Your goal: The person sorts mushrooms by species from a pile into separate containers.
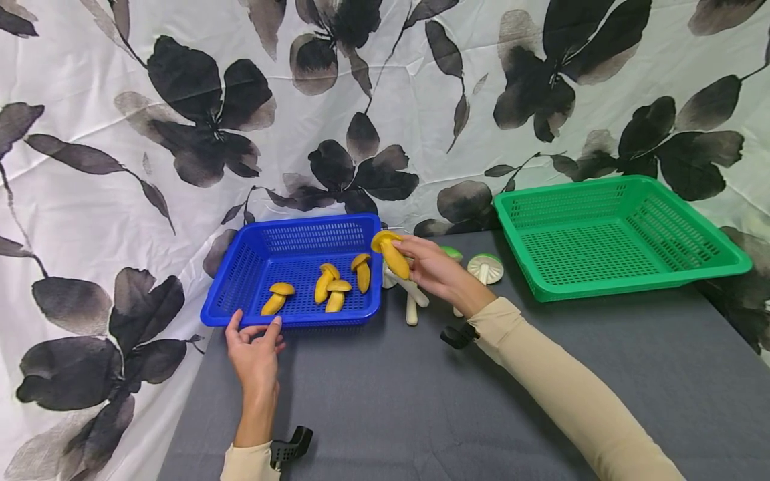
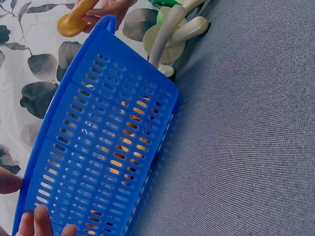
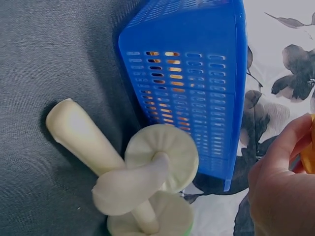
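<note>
My right hand [image 1: 434, 268] pinches a yellow mushroom [image 1: 392, 255] with a tilted cap, held up at the right rim of the blue basket [image 1: 292, 321]. In the right wrist view this hand [image 3: 283, 189] shows at the right edge, the mushroom [image 3: 309, 152] partly cut off. My left hand [image 1: 255, 354] holds the basket's near rim at its left part. In the left wrist view, its thumb lies at the rim and its fingers [image 2: 43, 221] against the outer wall. Several yellow mushrooms [image 1: 277, 298] lie inside the basket.
White-stemmed mushrooms with green caps [image 1: 484, 268] lie on the grey table [image 1: 385, 401], right of the blue basket and partly hidden by my right hand. At the right stands a green basket [image 1: 577, 250]. Behind hangs a floral cloth [image 1: 433, 133].
</note>
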`<action>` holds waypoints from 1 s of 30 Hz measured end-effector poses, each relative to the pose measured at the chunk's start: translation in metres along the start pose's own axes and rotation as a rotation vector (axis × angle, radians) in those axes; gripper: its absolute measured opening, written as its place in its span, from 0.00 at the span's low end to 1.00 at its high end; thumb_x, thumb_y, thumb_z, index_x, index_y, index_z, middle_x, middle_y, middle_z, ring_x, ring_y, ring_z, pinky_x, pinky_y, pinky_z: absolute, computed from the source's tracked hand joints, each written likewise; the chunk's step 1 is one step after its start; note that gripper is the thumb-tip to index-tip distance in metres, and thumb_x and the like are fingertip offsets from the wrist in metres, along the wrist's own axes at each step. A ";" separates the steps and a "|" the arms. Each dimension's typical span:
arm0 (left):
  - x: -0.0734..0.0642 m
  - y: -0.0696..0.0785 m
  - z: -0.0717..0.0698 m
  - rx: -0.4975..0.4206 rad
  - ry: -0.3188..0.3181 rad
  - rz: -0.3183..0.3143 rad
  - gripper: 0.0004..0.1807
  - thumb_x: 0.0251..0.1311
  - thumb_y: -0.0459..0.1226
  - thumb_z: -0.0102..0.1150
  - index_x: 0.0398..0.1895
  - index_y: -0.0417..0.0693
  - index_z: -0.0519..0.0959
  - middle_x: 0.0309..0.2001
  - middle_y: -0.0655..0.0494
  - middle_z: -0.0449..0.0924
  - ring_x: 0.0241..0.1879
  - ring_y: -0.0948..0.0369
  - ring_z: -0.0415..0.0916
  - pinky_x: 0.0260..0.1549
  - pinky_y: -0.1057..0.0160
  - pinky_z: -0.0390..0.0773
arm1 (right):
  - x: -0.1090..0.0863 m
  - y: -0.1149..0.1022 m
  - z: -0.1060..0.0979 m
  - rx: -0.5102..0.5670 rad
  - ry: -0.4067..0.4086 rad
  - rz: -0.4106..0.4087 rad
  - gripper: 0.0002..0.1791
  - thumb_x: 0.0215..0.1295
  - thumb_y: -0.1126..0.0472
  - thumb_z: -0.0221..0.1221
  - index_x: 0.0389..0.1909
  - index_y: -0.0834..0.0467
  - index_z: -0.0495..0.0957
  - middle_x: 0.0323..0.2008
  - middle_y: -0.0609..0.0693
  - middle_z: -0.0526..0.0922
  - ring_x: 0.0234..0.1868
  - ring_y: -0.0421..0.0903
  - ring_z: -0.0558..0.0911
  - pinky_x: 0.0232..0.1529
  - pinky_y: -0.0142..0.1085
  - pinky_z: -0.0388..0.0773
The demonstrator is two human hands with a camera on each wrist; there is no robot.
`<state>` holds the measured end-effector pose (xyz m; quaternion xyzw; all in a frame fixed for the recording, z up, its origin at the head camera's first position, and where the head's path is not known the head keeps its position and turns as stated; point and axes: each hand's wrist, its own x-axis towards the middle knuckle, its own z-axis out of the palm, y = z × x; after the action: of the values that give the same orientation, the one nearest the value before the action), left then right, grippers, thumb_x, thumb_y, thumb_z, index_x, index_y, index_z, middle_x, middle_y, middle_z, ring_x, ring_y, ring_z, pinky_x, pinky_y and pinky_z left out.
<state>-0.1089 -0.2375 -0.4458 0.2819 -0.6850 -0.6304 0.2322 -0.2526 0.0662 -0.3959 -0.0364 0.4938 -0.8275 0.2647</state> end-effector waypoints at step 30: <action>0.002 -0.001 0.000 -0.008 -0.003 -0.005 0.45 0.62 0.41 0.71 0.78 0.57 0.57 0.42 0.52 0.73 0.34 0.53 0.83 0.31 0.65 0.87 | 0.034 0.004 0.026 -0.031 0.055 0.039 0.27 0.77 0.62 0.55 0.74 0.57 0.64 0.68 0.58 0.73 0.66 0.52 0.76 0.62 0.44 0.79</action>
<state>-0.1100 -0.2386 -0.4470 0.2818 -0.6822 -0.6340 0.2308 -0.2716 0.0274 -0.3928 -0.0079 0.5143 -0.8151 0.2665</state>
